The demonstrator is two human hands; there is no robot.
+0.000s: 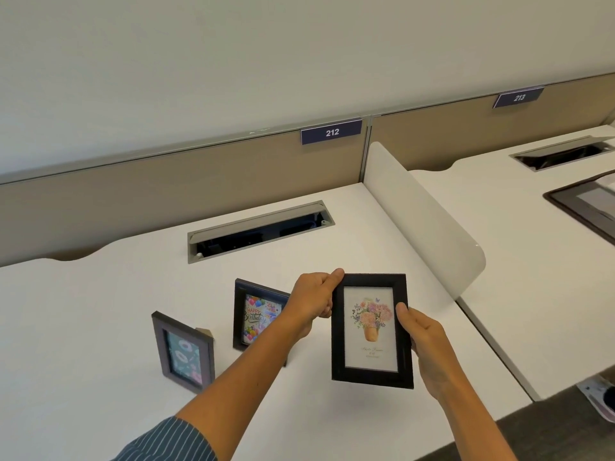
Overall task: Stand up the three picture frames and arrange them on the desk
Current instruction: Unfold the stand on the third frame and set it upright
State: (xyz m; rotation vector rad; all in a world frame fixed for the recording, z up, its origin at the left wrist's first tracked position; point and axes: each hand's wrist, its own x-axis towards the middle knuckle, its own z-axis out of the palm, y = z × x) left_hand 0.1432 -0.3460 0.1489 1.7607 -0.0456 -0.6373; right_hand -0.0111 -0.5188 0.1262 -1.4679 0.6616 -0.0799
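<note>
The black frame [372, 331], showing a potted bouquet above small script too fine to read, is held upright above the white surface [83, 327]. The left hand [316, 302] pinches its top-left corner; the right hand [422, 341] clasps its right edge. Left of it stand the "Happy Birthday" frame [258, 316] and the grey floral frame [183, 352]. Partition tags read "212" [331, 132] and "213" [518, 97].

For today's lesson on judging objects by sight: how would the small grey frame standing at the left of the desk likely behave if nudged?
The grey frame is probably rigid, given its straight moulded edges. It stands tall and narrow on one thin back prop, so a nudge could well tip it. On the smooth white desk it may also slide.
</note>
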